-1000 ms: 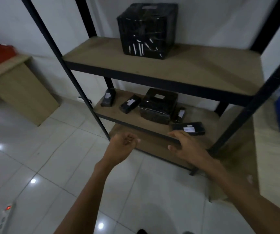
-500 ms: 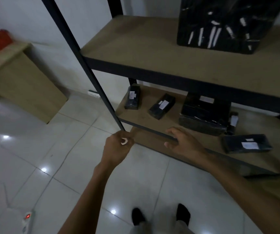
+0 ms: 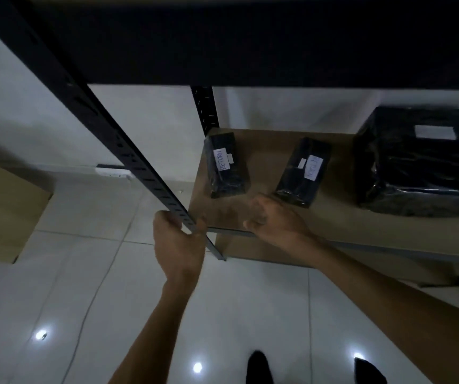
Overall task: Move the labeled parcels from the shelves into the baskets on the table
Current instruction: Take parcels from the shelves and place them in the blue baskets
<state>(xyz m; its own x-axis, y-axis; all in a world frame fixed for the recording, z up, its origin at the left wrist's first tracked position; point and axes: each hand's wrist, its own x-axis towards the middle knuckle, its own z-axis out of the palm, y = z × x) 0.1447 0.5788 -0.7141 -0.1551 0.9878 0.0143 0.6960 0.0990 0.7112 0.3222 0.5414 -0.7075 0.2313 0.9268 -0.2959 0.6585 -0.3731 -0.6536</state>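
White tiled floor [image 3: 84, 273], black metal rack, wooden lower shelf board [image 3: 267, 151] under a dark upper shelf. Two small black-wrapped parcels lie flat on the board's left end. The RETURN parcel [image 3: 227, 167] has its long axis running front to back, label up. The second small parcel [image 3: 301, 173] is angled, its near end swung left toward the front edge; its label is too blurred to read.

That near end sits just beyond the right hand [image 3: 276, 221], which hovers over the board's front edge with fingers loosely curled, holding nothing. The RETURN parcel lies ahead and left of that hand, near it.

The left hand [image 3: 177, 239] is wrapped around the front upright post [image 3: 128, 151], so the right is likely the picking hand. A large wrapped box [image 3: 422, 167] sits further right. No baskets are in view.
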